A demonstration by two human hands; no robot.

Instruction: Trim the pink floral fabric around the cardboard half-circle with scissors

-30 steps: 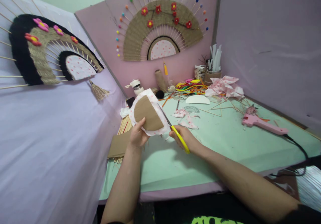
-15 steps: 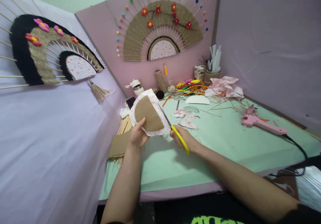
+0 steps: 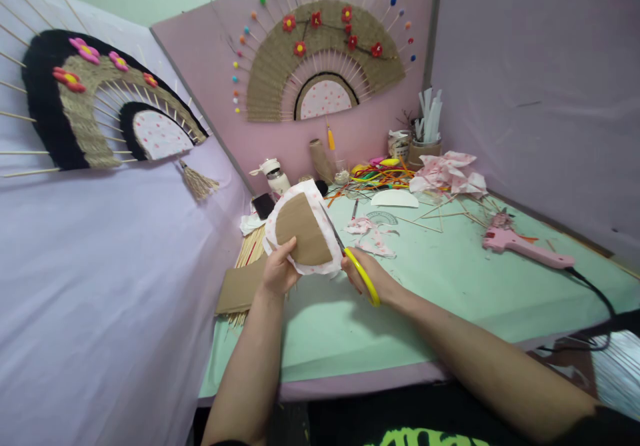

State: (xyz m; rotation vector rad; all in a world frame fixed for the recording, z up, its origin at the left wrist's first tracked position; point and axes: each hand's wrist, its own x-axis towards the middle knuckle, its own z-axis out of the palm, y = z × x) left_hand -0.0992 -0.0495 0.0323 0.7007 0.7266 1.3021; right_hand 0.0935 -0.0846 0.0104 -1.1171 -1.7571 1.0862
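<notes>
Your left hand [image 3: 276,274] grips the cardboard half-circle [image 3: 303,230] w/ dotted fabric [image 3: 320,201] wrapped behind it, held up over the desk's [image 3: 440,286] left edge. Your right hand [image 3: 370,279] is clenched thru the yellow scissors [image 3: 356,266]; blades sit at the fabric's right rim. Pink glue gun [image 3: 525,246] lies near the desk's right edge, well apart. Fabric scraps [image 3: 373,233] lie mid-desk, just beyond the scissors.

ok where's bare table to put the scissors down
Bare green table lies between the right hand, the pink glue gun and the near edge. It is crowded at the back around the pipe cleaners and fabric scraps.
</notes>
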